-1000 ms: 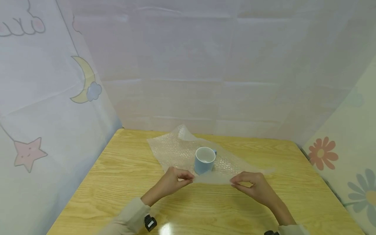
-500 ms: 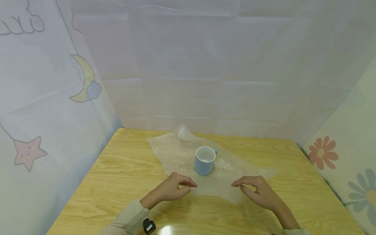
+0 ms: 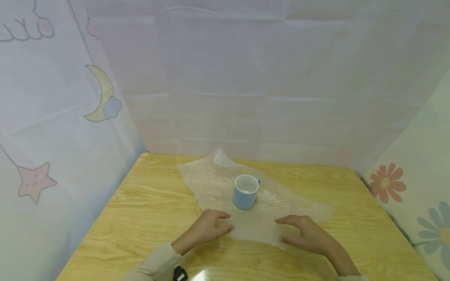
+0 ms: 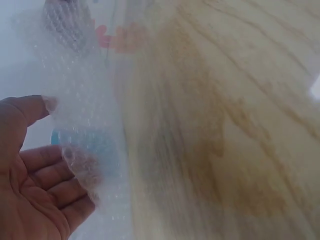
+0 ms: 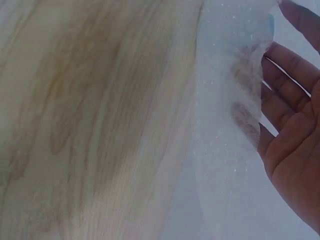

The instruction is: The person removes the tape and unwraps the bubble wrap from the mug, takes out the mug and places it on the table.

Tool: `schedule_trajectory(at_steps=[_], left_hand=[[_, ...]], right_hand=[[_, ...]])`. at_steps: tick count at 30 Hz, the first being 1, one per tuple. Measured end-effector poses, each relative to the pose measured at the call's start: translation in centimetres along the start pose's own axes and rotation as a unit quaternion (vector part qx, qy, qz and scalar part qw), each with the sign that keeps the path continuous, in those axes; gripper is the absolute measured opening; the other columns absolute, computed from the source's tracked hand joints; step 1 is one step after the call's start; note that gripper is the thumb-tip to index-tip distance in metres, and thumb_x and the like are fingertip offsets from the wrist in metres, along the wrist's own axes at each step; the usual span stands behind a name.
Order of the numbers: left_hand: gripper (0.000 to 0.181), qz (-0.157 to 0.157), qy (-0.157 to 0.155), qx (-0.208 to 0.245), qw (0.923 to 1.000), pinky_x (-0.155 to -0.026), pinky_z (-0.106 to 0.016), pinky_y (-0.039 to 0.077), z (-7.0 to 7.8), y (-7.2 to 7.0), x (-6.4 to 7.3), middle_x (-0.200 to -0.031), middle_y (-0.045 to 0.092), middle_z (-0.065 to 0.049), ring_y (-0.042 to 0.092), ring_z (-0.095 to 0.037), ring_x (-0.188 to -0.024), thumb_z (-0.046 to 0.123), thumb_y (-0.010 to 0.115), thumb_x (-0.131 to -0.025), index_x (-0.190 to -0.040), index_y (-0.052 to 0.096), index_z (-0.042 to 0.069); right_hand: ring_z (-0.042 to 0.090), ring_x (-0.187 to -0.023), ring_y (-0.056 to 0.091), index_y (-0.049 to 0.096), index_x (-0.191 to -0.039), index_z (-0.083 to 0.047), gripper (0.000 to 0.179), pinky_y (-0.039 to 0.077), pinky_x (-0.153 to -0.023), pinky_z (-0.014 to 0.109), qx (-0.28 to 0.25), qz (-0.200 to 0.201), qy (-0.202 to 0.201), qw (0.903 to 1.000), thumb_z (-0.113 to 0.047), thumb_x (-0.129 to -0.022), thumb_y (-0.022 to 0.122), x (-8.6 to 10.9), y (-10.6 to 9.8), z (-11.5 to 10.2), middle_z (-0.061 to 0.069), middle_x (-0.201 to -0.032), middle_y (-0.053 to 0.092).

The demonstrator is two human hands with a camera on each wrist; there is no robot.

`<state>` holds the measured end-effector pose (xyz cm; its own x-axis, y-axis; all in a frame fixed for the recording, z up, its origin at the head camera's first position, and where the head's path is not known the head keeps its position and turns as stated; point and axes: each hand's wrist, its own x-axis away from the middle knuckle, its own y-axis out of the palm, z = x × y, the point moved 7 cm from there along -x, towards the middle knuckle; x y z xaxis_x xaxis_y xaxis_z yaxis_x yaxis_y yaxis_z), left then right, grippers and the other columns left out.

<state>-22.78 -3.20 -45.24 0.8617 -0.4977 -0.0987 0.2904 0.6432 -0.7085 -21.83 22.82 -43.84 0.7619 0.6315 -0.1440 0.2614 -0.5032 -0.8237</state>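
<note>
A light blue mug [image 3: 244, 198] with a white inside stands upright on a sheet of clear bubble wrap [image 3: 211, 181], its handle at the far right. Left of the sheet's near flap is my left hand [image 3: 207, 228], thumb and fingers parted with nothing gripped. My right hand [image 3: 304, 234] mirrors it at the flap's right side, fingers also spread. Through the bubble wrap [image 4: 82, 90] in the left wrist view, some fingertips show blurred behind the film. The right wrist view likewise has fingertips behind the bubble wrap [image 5: 225, 100], and a patch of the blue mug shows through.
The wooden table [image 3: 140, 218] carries the sheet, whose far corner [image 3: 221, 158] curls up near the back edge. Printed cloth walls [image 3: 225, 78] rise at the back and both sides. A dark wrist device [image 3: 180, 274] sits at the left sleeve.
Both hands have let go of the bubble wrap's near edge, which they pinched up in front of the mug. That flap now lies lower and nearer the person, and the fingers have spread.
</note>
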Motion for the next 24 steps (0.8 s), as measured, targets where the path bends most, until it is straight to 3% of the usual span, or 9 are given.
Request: schedule_trajectory(at_steps=[3,7,10,17,24], left_hand=[[0.05,-0.001,-0.016,-0.029,0.9994,-0.084,-0.036,0.053,-0.2,0.4,0.2,-0.111,0.068,-0.016,0.058,-0.011,-0.07,0.037,0.07,-0.089,-0.114,0.068,-0.005],[0.06,-0.006,-0.027,-0.067,0.9973,-0.089,-0.04,0.052,-0.4,0.9,0.4,-0.118,0.065,-0.019,0.066,-0.023,-0.093,0.043,0.07,-0.087,-0.12,0.064,-0.007],[0.072,-0.013,-0.042,-0.09,0.995,-0.097,-0.045,0.046,-0.4,1.3,0.6,-0.128,0.059,-0.021,0.056,-0.035,-0.118,0.049,0.069,-0.086,-0.127,0.058,-0.008],[0.096,-0.046,-0.072,-0.108,0.9905,-0.109,-0.05,0.029,-0.8,2.6,0.9,-0.143,0.04,-0.029,0.035,-0.04,-0.135,0.06,0.067,-0.082,-0.139,0.041,-0.013],[0.11,-0.076,-0.08,-0.138,0.9842,-0.111,-0.052,0.026,-0.9,3.6,1.2,-0.147,0.028,-0.036,0.023,-0.044,-0.139,0.068,0.064,-0.08,-0.141,0.032,-0.018]], right_hand=[[0.03,-0.112,0.059,0.063,-0.125,-0.002,0.056,0.05,-0.09,0.049,0.016,-0.02,0.014,0.9996,-0.045,-0.089,0.068,0.3,0.4,0.3,0.007,-0.122,0.064],[0.035,-0.119,0.054,0.057,-0.131,0.0,0.071,0.044,-0.095,0.053,0.033,-0.04,0.036,0.998,-0.053,-0.085,0.068,0.4,1.0,0.6,0.012,-0.13,0.059],[0.037,-0.122,0.051,0.052,-0.135,0.003,0.081,0.042,-0.098,0.054,0.047,-0.046,0.034,0.9973,-0.057,-0.083,0.069,0.5,1.5,0.7,0.016,-0.135,0.055],[0.049,-0.129,0.037,0.04,-0.141,0.01,0.099,0.029,-0.098,0.07,0.064,-0.057,0.031,0.9958,-0.061,-0.079,0.07,0.4,2.4,0.9,0.028,-0.143,0.041],[0.052,-0.135,0.025,0.032,-0.145,0.01,0.106,0.02,-0.098,0.075,0.042,-0.084,0.068,0.9933,-0.063,-0.078,0.069,0.5,3.3,1.5,0.031,-0.149,0.029]])
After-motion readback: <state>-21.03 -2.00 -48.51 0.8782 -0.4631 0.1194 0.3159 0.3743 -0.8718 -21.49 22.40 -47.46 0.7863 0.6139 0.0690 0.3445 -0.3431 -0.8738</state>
